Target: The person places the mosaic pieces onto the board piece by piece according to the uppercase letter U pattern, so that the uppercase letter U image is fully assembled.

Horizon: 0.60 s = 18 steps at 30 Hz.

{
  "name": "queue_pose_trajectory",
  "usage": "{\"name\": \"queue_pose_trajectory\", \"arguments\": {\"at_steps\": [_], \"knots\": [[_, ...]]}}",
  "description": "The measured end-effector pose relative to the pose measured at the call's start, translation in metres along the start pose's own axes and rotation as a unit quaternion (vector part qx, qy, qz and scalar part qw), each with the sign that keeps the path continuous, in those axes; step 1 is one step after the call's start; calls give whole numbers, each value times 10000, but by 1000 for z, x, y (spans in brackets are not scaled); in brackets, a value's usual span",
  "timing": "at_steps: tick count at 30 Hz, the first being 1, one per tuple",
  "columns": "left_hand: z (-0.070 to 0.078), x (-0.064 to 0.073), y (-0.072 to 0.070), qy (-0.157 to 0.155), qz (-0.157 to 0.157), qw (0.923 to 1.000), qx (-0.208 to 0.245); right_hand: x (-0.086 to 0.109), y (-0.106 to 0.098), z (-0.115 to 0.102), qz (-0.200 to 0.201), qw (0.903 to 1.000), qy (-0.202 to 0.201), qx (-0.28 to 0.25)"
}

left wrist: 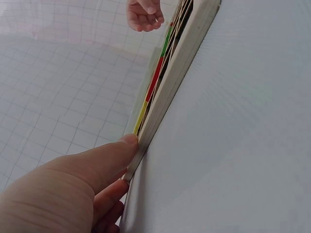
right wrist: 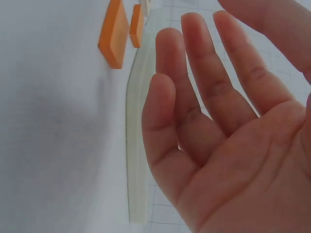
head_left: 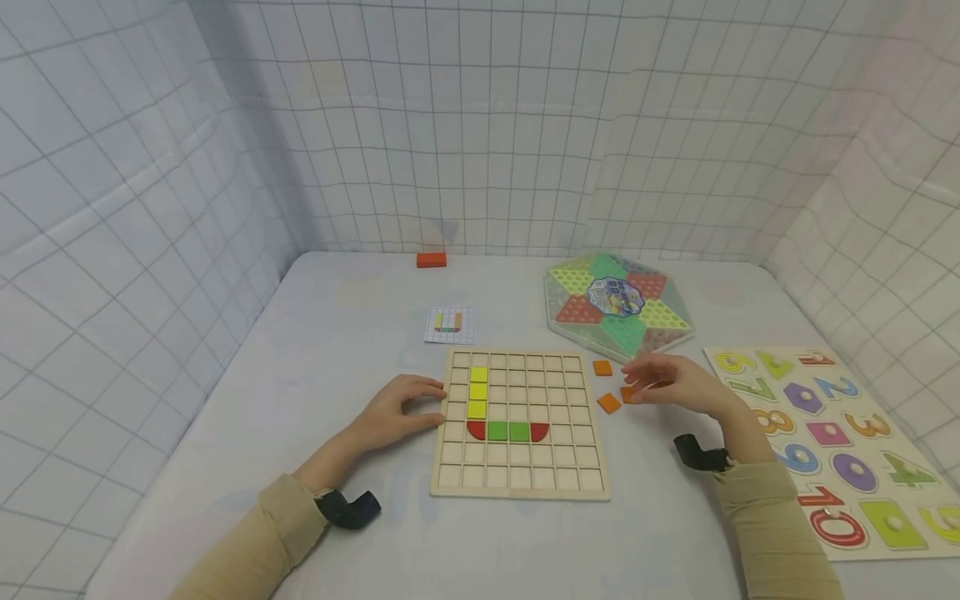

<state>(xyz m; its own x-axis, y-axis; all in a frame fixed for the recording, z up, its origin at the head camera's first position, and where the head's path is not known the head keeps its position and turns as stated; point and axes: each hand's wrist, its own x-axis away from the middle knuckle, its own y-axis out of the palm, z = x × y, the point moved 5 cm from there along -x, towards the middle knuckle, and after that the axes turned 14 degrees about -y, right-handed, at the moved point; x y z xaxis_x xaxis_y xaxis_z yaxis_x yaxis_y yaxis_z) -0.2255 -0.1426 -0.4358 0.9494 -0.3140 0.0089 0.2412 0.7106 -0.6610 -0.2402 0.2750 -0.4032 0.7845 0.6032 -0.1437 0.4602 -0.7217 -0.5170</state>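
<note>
A wooden grid board (head_left: 525, 494) lies on the table. Three yellow square tiles (head_left: 477, 392) form a column on it, above a row of two green squares (head_left: 508, 431) between two red rounded pieces (head_left: 539, 432). My left hand (head_left: 390, 414) touches the board's left edge, thumb and fingertips spread along it; the left wrist view shows the thumb (left wrist: 109, 158) right at the rim. To the board's right, my right hand (head_left: 675, 383) hovers with loosely bent fingers and an empty palm. Beside and partly under it are three orange square tiles (head_left: 609, 403), one partly hidden.
Behind the board lies a small pattern card (head_left: 450, 325). Farther back are a red block (head_left: 431, 260) and a clear-cased, star-patterned game box (head_left: 617, 304). A number puzzle board (head_left: 825, 433) takes up the right side of the table. Grid-patterned cloth (head_left: 487, 125) encloses the table.
</note>
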Motion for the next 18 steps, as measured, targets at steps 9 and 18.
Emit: {"name": "queue_pose_trajectory", "arguments": {"at_steps": [9,18], "knots": [[-2,-1,0,-50,-25,10000,-40,-1,1,5,88,9996,-47,276],[-1,-1,0,-54,-21,10000,-48,-1,2,8,117,9992,-80,385]]}}
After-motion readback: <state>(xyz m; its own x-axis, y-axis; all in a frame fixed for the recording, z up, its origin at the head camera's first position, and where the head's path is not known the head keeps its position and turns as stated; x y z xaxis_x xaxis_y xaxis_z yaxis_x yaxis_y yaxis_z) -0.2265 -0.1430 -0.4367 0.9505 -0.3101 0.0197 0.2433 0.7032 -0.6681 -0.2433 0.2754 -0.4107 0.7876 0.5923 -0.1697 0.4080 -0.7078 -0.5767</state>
